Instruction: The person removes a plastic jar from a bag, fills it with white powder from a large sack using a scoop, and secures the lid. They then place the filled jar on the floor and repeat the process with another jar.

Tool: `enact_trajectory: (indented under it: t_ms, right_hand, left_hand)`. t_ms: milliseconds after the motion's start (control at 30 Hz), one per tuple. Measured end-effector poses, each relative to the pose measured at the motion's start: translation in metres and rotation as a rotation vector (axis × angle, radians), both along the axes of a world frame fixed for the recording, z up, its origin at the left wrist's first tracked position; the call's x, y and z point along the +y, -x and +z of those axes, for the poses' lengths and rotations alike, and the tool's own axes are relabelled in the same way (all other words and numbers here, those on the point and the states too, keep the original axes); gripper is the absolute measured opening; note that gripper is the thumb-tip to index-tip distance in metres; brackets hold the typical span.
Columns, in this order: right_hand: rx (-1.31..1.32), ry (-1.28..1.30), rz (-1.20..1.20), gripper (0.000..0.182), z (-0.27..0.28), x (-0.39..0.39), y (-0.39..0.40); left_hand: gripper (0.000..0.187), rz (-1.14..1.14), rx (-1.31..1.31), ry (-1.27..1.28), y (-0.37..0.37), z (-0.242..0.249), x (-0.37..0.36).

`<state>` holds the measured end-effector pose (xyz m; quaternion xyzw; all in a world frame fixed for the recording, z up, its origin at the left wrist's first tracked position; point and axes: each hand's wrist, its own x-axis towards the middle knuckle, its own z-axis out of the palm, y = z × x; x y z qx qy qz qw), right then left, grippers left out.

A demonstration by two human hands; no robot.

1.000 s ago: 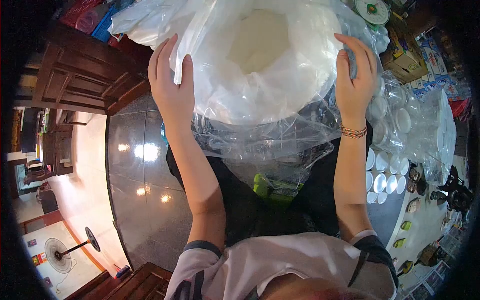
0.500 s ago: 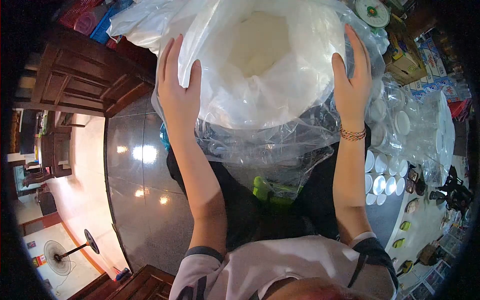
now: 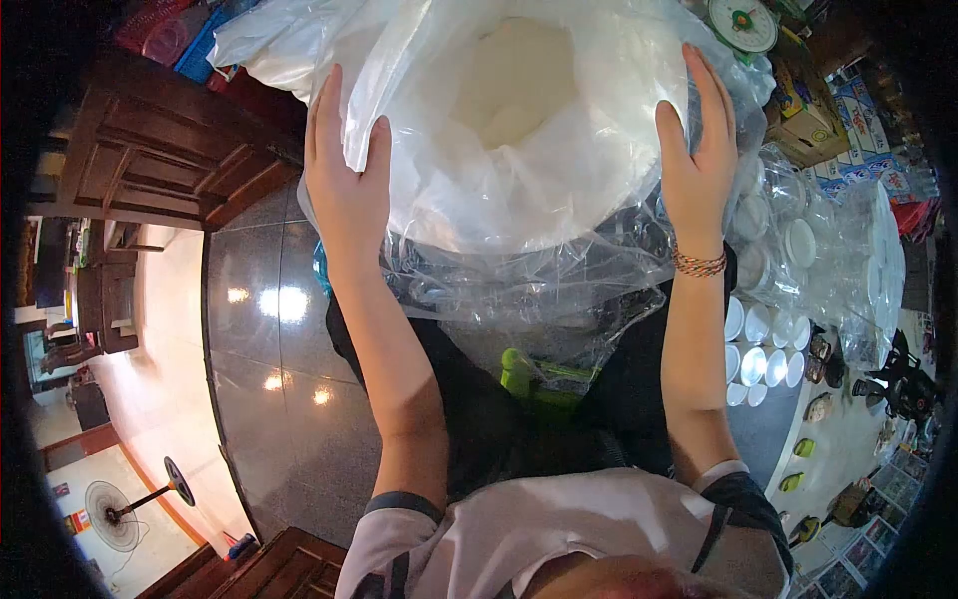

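Observation:
A large white plastic bag (image 3: 439,190) lies wide in front of me, its mouth turned outward around a pale, off-white filling (image 3: 517,85). My left hand (image 3: 346,175) rests along its left side, fingers stretched forward and thumb apart. On the opposite side, my right hand (image 3: 701,160) is spread against the bag's edge, with a braided bracelet at the wrist. Neither hand is closed around anything. Clear plastic sheeting (image 3: 529,285) shows beneath the white bag, close over my knees.
Right of me stand stacked white tubs (image 3: 755,364) and bagged clear containers (image 3: 798,240). A dial scale (image 3: 743,22) and a cardboard box (image 3: 806,120) are at the far right. Something green (image 3: 515,371) sits between my legs. Wooden furniture (image 3: 170,140) borders the tiled floor (image 3: 254,329) on the left.
The view has shifted slightly, so most things appear a little further left and up. Both hands keep their open pose at the bag's sides.

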<state>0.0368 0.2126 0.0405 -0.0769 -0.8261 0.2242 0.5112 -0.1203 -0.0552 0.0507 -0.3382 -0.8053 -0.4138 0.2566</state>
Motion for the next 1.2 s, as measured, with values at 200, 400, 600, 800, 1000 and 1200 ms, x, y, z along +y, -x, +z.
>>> enact_trajectory:
  t_ms: [200,400,600,800,1000,1200]
  right_hand:
    - [-0.018,0.018,-0.03,0.047,0.0,-0.001,-0.001]
    - [-0.039,0.032,-0.065,0.045,0.001,-0.002,-0.003]
    - [-0.015,0.034,-0.053,0.045,0.001,-0.002,-0.002]
    - [-0.023,0.02,-0.047,0.045,0.002,-0.002,-0.002]
    - [-0.022,0.029,-0.046,0.044,-0.001,-0.002,-0.002]
    - [-0.021,0.031,-0.052,0.043,0.0,-0.003,-0.002]
  left_hand:
    - [0.079,-0.076,-0.185,-0.185,-0.006,0.0,0.006]
    - [0.081,-0.024,-0.208,-0.139,-0.012,0.006,0.006]
    - [0.082,-0.015,-0.193,-0.129,-0.01,0.004,0.006]
    - [0.081,-0.009,-0.2,-0.137,-0.01,0.004,0.005]
    - [0.071,-0.045,-0.177,-0.14,-0.005,-0.001,0.003]
    - [0.059,-0.028,-0.174,-0.209,-0.009,0.002,0.005]
